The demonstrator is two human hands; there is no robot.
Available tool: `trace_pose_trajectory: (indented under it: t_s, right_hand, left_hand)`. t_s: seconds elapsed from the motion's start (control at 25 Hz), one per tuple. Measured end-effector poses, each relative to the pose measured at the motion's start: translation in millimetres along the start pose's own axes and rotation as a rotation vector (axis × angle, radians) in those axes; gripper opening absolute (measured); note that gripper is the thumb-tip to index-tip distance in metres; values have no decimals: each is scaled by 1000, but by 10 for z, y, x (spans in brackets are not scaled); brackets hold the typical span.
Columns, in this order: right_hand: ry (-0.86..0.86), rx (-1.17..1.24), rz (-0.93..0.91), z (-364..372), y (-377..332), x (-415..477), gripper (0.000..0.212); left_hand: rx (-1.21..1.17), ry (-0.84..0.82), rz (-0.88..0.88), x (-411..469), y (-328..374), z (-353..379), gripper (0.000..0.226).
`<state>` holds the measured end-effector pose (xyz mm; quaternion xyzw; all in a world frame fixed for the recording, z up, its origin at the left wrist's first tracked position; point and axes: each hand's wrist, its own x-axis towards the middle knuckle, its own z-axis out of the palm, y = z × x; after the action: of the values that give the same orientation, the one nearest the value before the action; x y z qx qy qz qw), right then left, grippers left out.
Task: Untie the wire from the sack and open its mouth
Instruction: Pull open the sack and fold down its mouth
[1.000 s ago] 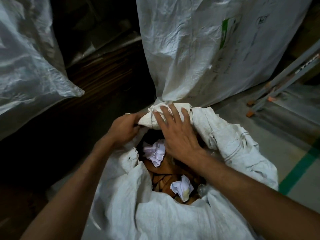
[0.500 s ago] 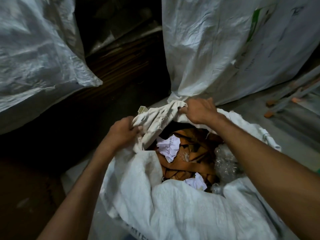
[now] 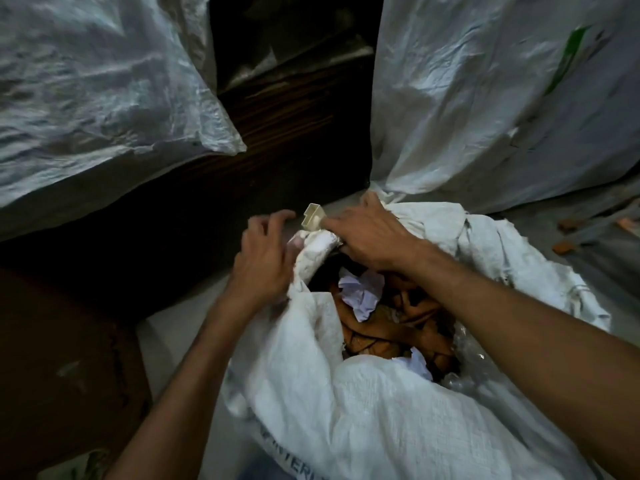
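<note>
Since the earlier frame, the right hand (image 3: 367,237) has moved leftward along the rim toward the left hand (image 3: 265,258). The right grip is clenched on the rolled rim of the sack (image 3: 346,410), beside a small cream plastic piece (image 3: 312,218). The left grip is loosened, fingers half spread against the rim; the sack stands on the floor (image 3: 180,337), mouth open, crumpled paper (image 3: 362,294) inside.

The white woven sack (image 3: 363,410) is standing upright on the floor, its mouth gaping open, showing brown scraps and crumpled paper inside. Its far rim is lying rolled into a thick fold. Any wire is seemingly hidden.
</note>
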<state>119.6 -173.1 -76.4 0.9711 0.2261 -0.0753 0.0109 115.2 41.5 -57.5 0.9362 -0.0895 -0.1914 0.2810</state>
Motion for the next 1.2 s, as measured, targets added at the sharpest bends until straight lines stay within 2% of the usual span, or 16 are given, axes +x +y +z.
trace_pose_trajectory:
  t_s: [0.08, 0.16, 0.24, 0.32, 0.4, 0.48, 0.6, 0.64, 0.72, 0.8, 0.84, 0.92, 0.96, 1.08, 1.12, 1.2]
  right_hand:
    - [-80, 130, 18, -95, 69, 92, 17]
    - [-190, 170, 30, -203, 120, 154, 27]
    - [-273, 196, 75, -257, 129, 189, 37]
    - [-275, 240, 155, -238, 107, 198, 30]
    - [-156, 161, 203, -140, -1, 145, 20]
    - [45, 99, 205, -30, -206, 10, 51]
    - [93, 107, 23, 101, -526, -144, 86]
    - [63, 60, -11, 133, -555, -116, 86]
    - [61, -35, -7, 94, -517, 75, 61]
    - [-43, -1, 14, -65, -473, 271, 28]
    - [-135, 78, 31, -136, -456, 337, 16]
    - [-316, 222, 93, -271, -473, 412, 18]
    - [-392, 252, 137, -306, -468, 428, 22]
    - [-407, 267, 209, -285, -491, 469, 14]
    - [-368, 240, 202, -258, -529, 453, 20]
    - [-223, 181, 232, -262, -700, 308, 57]
  left_hand:
    - [345, 2, 157, -140, 200, 6, 72]
    - [514, -153, 94, -251, 240, 101, 92]
    - [520, -250, 30, -278, 115, 133, 103]
    - [440, -278, 33, -241, -20, 92, 97]
    - [222, -215, 31, -156, -197, 81, 63]
    - [-222, -160, -78, -104, -371, 59, 36]
    - [-743, -221, -275, -135, -497, 30, 43]
    - [-853, -227, -336, -165, -490, 47, 44]
    - [-989, -231, -413, -263, -415, 113, 48]
    - [-806, -200, -352, -353, -281, 90, 47]
    - [-519, -184, -281, -401, -251, 57, 57]
    - [78, -83, -170, -522, -240, -63, 84]
    - [225, -61, -163, -559, -258, -114, 89]
    - [138, -205, -293, -606, -400, -217, 60]
    - [31, -232, -321, -618, -447, -221, 45]
    - [-262, -193, -355, -663, -527, -190, 14]
